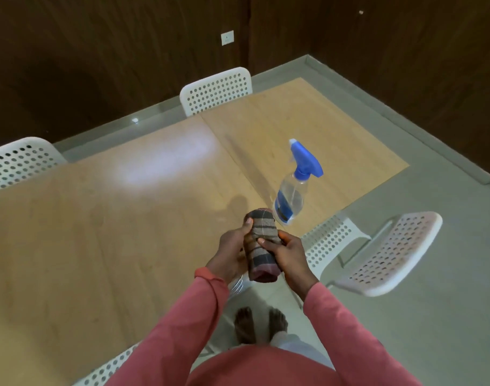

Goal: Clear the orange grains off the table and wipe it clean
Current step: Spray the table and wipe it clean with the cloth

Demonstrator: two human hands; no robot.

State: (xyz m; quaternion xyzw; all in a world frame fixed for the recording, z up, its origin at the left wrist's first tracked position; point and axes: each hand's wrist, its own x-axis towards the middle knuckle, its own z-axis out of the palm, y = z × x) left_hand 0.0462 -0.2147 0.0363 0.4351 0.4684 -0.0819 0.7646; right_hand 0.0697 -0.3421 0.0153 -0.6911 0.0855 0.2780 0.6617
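Observation:
A rolled grey cloth with dark and pink stripes is held over the near edge of the wooden table. My left hand grips its left side with the thumb on top. My right hand grips its right side, thumb pressing across the roll. A clear spray bottle with a blue trigger head stands on the table just beyond the cloth. I see no orange grains on the tabletop.
White perforated chairs stand around the table: one at the far side, one at the left, two at the right, one at the near edge. Bare feet stand on the grey floor.

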